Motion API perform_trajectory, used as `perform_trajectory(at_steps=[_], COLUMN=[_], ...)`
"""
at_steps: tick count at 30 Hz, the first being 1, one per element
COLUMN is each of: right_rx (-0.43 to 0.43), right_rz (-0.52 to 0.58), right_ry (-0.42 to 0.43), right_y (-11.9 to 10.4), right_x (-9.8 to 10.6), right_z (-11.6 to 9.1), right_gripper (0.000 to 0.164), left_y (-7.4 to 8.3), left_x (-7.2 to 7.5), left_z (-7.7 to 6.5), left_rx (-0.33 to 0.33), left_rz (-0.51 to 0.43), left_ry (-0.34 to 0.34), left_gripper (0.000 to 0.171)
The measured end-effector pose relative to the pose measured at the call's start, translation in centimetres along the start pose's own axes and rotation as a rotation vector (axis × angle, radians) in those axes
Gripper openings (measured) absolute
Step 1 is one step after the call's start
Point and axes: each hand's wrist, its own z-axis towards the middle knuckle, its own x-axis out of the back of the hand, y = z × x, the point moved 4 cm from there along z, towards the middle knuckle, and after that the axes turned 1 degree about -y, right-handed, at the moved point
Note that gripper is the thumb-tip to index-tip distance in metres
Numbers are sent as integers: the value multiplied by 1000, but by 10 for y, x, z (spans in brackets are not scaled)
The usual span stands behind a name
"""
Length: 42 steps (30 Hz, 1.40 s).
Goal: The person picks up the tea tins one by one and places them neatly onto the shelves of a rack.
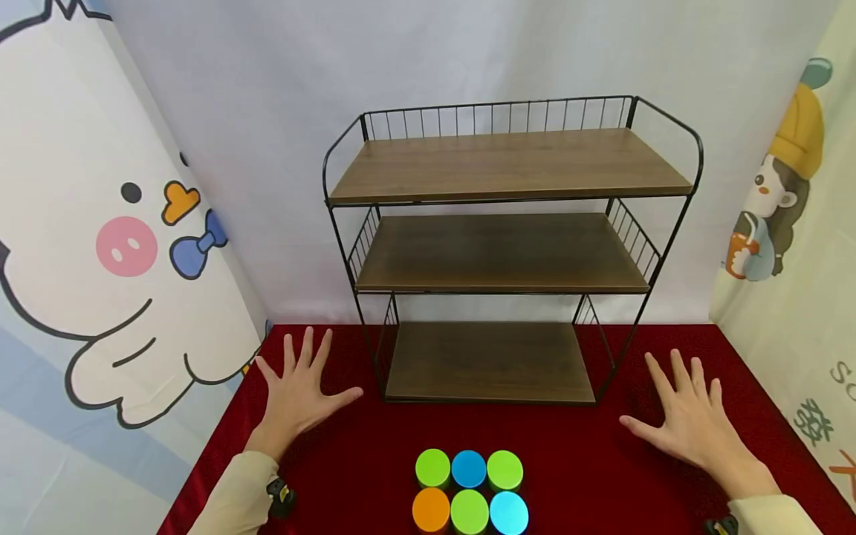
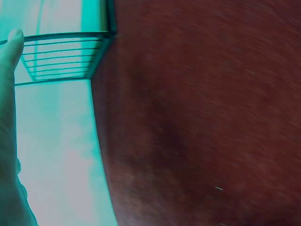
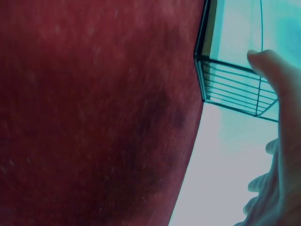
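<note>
My left hand [image 1: 297, 401] is held with fingers spread wide, left of the shelf rack, holding nothing. On the other side my right hand [image 1: 692, 420] is likewise spread and holds nothing. Between them, near the front, several round discs sit in two rows: the back row has a green disc [image 1: 432, 468], a blue disc [image 1: 469, 469] and another green disc [image 1: 504, 470]. The front row shows an orange disc [image 1: 431, 510], a green disc [image 1: 469, 511] and a light blue disc [image 1: 509, 513]. Both wrist views show part of each hand and the rack's wire side.
A three-tier rack with a black wire frame and brown wooden shelves [image 1: 501, 253] stands at the back of the red cloth-covered table [image 1: 535, 438]. Behind it hangs a pale curtain [image 1: 267, 111]. Cartoon-printed cloths flank the table, with a white duck [image 1: 67, 186] at left.
</note>
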Motion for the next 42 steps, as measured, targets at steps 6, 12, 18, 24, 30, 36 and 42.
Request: perform_trajectory(at_steps=[6,12,18,24,30,36,42], right_rx=[-22,-18,5,124,195,256,315], right_rz=[64,163,262,367,370,371,404], right_ry=[-30,-43,-120,-142,-137,-190,-229], right_y=[-9,-23,-45,-73,-92,-110,-127], right_x=[3,2,-10,-29,-42,-54,-64], right_z=[-7,-16,-25,-30,-30,-26,-25], right_gripper=[113,105,95,89,83,81,79], left_y=[14,29,45,60,69,77,81], left_x=[20,37,50,60,67,69,69], left_z=[9,17,24,32,36,40,43], left_rx=[2,-5,-36,-84,-116,-152,-146], left_rz=[-70,-180,-348,-596,-763,-925,-1002], left_ry=[13,32,39,34,86,141,180], left_gripper=[113,106,94,82,75,60,43])
